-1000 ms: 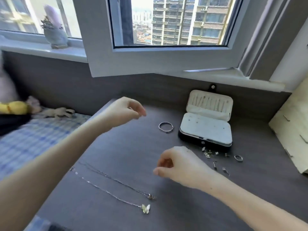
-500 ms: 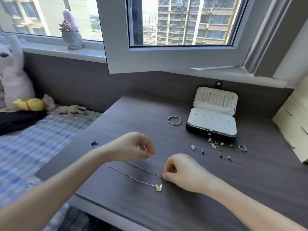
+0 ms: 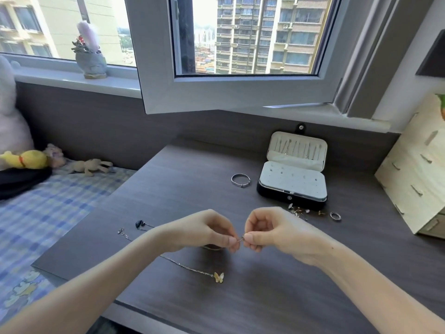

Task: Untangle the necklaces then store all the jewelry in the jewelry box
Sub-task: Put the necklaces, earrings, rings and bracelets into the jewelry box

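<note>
Hands: since half a second ago, the left hand (image 3: 207,231) and right hand (image 3: 272,227) have closed from slightly apart to almost knuckle to knuckle, and they have lifted a little off the desk (image 3: 265,297). A second ago they were well apart, with the left hand raised.
Left fingers: the fingertips (image 3: 232,241) are pinched narrow on a fine chain (image 3: 240,239), and the other fingers are curled in.
Right fingers: these make the same narrow pinch on that chain, just beside the left pinch. A small metal bit shows between the two; I cannot tell whether it is a clasp or a link.
Chain: it is raised at the pinch. The rest seems to trail left under the left wrist towards a dark pendant (image 3: 139,224), but most of it is hidden.
Butterfly necklace: the necklace (image 3: 219,277) lies flat on the desk below the hands, its strand running left. The right hand was down beside it half a second ago and is now apart from it. Whether the two strands cross under the left arm cannot be seen.
Meaning: the work looks to have moved from laying the strands out to working one end loose. Untangling is under way and storing has not begun.
Box: the box (image 3: 289,198) stands open at the far right, unmoved.
Loose pieces: the bangle (image 3: 240,180) beside the box, and the earrings (image 3: 299,211) and ring (image 3: 335,216) in front of it, are all still out.
</note>
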Demonstrator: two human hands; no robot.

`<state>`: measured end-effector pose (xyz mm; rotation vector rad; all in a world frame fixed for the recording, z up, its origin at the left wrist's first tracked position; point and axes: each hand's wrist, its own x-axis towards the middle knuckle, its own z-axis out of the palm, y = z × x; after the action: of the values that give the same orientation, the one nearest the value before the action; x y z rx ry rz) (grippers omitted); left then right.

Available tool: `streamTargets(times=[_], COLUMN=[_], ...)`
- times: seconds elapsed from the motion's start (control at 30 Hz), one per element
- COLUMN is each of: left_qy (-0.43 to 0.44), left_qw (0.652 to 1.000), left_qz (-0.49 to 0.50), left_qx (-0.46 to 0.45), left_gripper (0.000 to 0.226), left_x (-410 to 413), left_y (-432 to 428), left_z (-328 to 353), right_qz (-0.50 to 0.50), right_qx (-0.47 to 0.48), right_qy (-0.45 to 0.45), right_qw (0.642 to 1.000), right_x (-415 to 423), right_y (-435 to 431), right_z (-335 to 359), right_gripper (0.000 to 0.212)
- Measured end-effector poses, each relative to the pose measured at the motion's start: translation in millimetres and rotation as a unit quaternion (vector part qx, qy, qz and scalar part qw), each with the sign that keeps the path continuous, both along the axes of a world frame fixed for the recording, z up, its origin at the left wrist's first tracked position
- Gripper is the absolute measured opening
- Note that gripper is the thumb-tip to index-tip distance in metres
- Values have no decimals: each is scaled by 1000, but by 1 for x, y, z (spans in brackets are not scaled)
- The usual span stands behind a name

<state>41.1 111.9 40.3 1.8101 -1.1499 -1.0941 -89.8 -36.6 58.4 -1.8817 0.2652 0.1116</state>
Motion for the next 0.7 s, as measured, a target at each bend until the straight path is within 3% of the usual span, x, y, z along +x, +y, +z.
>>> streamTargets(times=[0.13, 0.33, 0.63, 0.7], left_qy=[-24, -145, -143, -184], left_qw=[999, 988, 987, 981], left_qz=[32, 7, 28, 11], left_qx=[-29, -49, -68, -62], left_gripper=[8, 11, 11, 8], left_x=[0, -3, -7, -7], left_y=[-4, -12, -18, -19], left_z=[0, 4, -1, -2], right_qz=[-9, -38, -32, -30], right_qx=[-34, -61, -46, -40], right_qy=[41, 65, 61, 57], right_qw=[999, 995, 997, 997], right_x=[-4, -4, -8, -8], right_y=[-7, -3, -8, -9], right_z=[2, -4, 7, 9], right_gripper=[18, 20, 37, 39])
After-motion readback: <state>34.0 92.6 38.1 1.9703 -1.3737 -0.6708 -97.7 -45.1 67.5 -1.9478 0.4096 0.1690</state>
